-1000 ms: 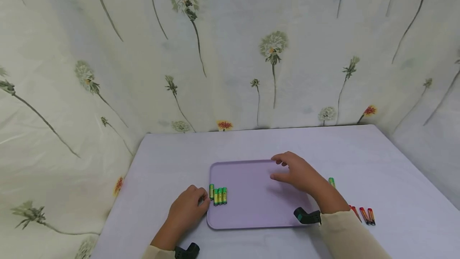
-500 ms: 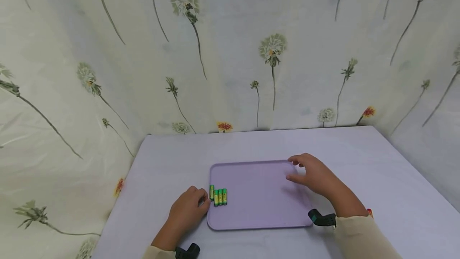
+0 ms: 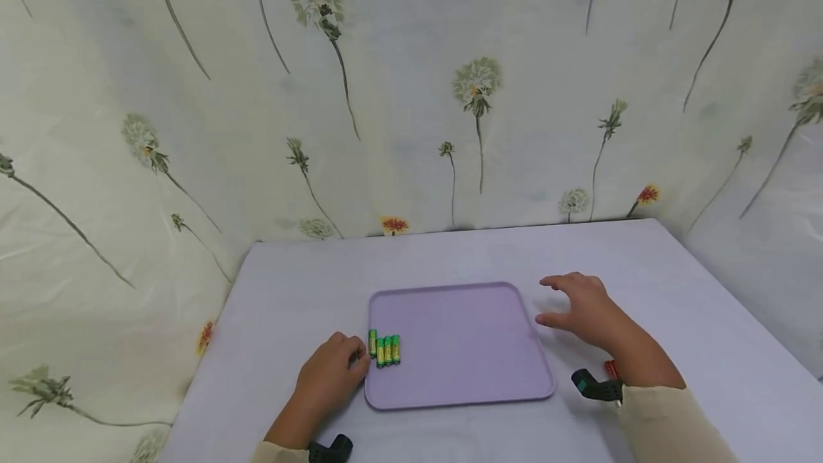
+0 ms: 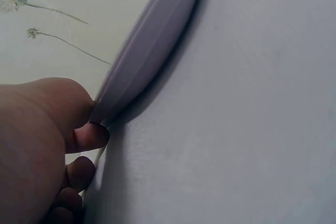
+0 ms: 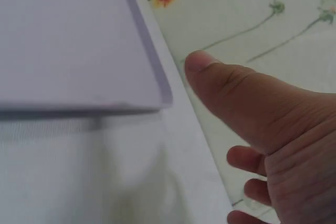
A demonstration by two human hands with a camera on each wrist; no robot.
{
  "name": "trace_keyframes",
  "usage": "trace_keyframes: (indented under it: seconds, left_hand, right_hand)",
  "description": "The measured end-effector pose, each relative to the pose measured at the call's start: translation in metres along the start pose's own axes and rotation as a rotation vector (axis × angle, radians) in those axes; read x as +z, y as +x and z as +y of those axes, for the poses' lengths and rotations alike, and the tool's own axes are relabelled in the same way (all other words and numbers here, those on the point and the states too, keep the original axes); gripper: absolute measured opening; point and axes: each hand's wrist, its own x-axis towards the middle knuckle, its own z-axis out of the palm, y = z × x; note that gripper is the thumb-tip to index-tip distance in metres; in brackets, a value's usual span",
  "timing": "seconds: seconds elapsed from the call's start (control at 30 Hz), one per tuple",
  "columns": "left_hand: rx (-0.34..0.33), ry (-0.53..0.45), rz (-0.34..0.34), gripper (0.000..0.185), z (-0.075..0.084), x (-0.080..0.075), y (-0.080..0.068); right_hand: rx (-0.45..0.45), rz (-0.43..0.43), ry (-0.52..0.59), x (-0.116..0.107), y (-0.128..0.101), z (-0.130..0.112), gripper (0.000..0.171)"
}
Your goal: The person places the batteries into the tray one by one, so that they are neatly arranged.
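Observation:
A lilac tray [image 3: 469, 377] lies flat on the pale table [image 3: 424, 263]. Several green and yellow batteries [image 3: 383, 349] lie side by side on the tray, by its left edge. My left hand [image 3: 350, 361] is at that edge. In the left wrist view its thumb [image 4: 60, 103] lies on the tray rim [image 4: 152, 40] and a finger [image 4: 88, 137] curls beneath, so it grips the tray. My right hand [image 3: 561, 302] hovers over the table just right of the tray, fingers loosely spread, holding nothing. In the right wrist view its thumb [image 5: 231, 95] is beside the tray corner [image 5: 157, 95].
A red battery [image 3: 609, 369] peeps out by my right wrist, mostly hidden. A flower-printed curtain [image 3: 411, 91] closes off the back and both sides of the table. Bare tabletop lies behind the tray and to the far right.
My right hand has moved from above the tray's right part to the table beside it, now hiding the batteries that lay there. The left hand has stayed at the tray's left edge.

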Motion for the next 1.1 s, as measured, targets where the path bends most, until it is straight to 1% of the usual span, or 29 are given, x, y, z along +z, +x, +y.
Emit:
trace_keyframes:
  seconds: [0.17,0.3,0.47,0.57,0.73,0.87,1.1]
  left_hand:
    - [0.010,-0.013,0.000,0.011,-0.001,-0.002,-0.001]
    - [0.023,-0.009,0.017,0.012,-0.001,-0.003,0.000]
    - [0.032,-0.011,0.028,0.011,0.000,-0.002,0.003]
    - [0.029,-0.018,0.021,0.011,0.002,-0.003,0.003]
    - [0.016,-0.019,0.010,0.012,0.003,-0.003,0.001]
    - [0.014,-0.016,0.017,0.012,0.003,-0.003,0.000]
    - [0.021,-0.020,0.013,0.012,0.003,-0.006,-0.002]
  right_hand:
    - [0.020,-0.014,-0.025,0.003,-0.006,0.011,0.083]
    - [0.029,-0.025,-0.039,0.001,-0.010,0.020,0.087]
    - [0.035,-0.071,-0.056,0.002,-0.010,0.036,0.096]
    - [0.029,-0.106,-0.054,0.004,-0.011,0.044,0.099]
    - [0.027,-0.148,-0.024,0.004,-0.017,0.048,0.101]
    - [0.025,-0.146,-0.015,0.001,-0.022,0.048,0.100]
    - [0.095,-0.199,0.000,-0.001,-0.028,0.051,0.104]
